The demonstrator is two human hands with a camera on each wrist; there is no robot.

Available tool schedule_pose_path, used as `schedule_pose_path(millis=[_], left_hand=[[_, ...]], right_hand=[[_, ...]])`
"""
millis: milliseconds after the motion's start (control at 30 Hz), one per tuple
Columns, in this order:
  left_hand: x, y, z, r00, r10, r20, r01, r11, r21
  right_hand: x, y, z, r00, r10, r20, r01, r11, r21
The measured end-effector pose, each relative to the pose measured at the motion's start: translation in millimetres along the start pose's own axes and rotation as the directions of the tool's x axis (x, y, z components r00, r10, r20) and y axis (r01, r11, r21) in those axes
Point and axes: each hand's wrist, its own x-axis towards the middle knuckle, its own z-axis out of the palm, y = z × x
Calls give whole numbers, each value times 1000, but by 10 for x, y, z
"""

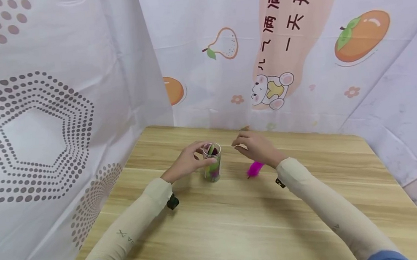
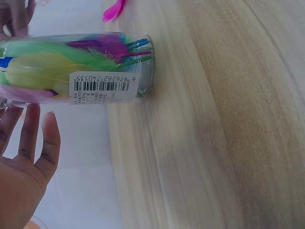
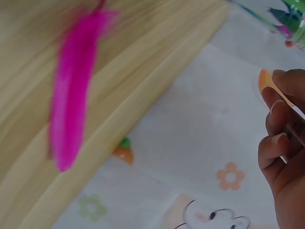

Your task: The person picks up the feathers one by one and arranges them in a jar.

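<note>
A clear glass jar [image 1: 212,170] stands upright on the table, holding several coloured feathers. Green, yellow and purple feathers [image 2: 62,62] show through its side, which carries a white barcode label [image 2: 102,88]. My left hand [image 1: 189,162] holds this jar near its rim, thumb on the near side and fingers around the far side. Just right of the jar, my right hand [image 1: 255,147] hovers with loosely bent fingers; nothing shows in its grasp. A magenta feather [image 1: 255,168] is below the right wrist, and appears blurred in the right wrist view [image 3: 74,90].
The wood-grain table [image 1: 212,235] ends at a white printed cloth [image 1: 207,83] behind it. Another patterned cloth [image 1: 38,139] hangs along the left side. Small dark wrist cameras [image 1: 172,201] sit under both forearms.
</note>
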Motion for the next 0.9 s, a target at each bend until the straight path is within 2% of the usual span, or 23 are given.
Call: schedule_pose_path(millis=[400,733,900], left_hand=[[7,-13,-5,1000,0,13,0,1000,-15],[1,-8,-17,1000,2,5,-2,1000,-12],[8,2,-9,1000,-4,11,4,1000,-18]], right_hand=[[-445,309,40,995,86,42,-84,995,-47],[-654,488,45,983,178,33,-177,984,-33],[-762,614,70,975,218,54,-216,976,-40]])
